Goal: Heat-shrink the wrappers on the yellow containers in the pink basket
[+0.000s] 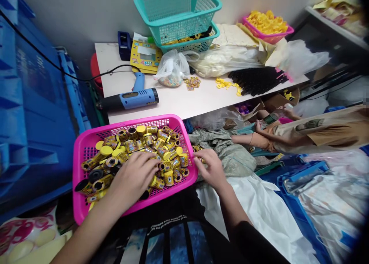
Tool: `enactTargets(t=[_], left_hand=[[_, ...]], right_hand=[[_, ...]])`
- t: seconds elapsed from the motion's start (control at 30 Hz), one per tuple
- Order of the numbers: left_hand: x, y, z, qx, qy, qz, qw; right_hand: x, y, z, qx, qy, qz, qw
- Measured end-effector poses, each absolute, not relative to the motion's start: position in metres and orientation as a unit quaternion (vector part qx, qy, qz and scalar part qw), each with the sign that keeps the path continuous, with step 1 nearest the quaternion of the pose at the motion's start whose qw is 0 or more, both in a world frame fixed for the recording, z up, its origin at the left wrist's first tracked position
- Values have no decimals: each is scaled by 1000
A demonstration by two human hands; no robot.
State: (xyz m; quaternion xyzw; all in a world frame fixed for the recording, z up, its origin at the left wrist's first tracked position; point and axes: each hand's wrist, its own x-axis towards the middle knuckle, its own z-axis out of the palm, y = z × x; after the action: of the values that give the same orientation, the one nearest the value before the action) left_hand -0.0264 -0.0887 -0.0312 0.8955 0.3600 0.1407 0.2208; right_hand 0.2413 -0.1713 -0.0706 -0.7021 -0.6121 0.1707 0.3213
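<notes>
Behind, white table with blue heat gun. Laid left hand open on little yellow tubs, heaped high in pink basket. Curled right hand at basket's edge; could not tell if holding one.

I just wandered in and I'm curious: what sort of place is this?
Probably a small packing or assembly workroom. The left hand rests among many small yellow-capped canisters in a pink basket; a blue heat gun lies on the white table, with stacked teal baskets behind.
</notes>
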Motion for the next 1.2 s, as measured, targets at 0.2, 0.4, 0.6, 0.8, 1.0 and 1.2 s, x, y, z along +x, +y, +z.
enactTargets(t=[0.2,0.4,0.6,0.8,1.0,1.2], left_hand=[[4,-93,-42,934,330,44,132],[-11,-92,-27,750,426,160,480],[-11,-101,-15,594,453,180,640],[-12,-105,-11,584,454,187,647],[-5,-106,-3,590,461,188,636],[34,-109,2,594,345,191,701]], right_hand=[[215,-150,-67,-705,-684,131,134],[217,-161,-58,-550,-422,520,499],[202,-167,-40,-392,-348,623,582],[203,-167,-38,-405,-377,592,587],[192,-172,-45,-474,-398,458,638],[177,-172,-50,-548,-548,166,610]])
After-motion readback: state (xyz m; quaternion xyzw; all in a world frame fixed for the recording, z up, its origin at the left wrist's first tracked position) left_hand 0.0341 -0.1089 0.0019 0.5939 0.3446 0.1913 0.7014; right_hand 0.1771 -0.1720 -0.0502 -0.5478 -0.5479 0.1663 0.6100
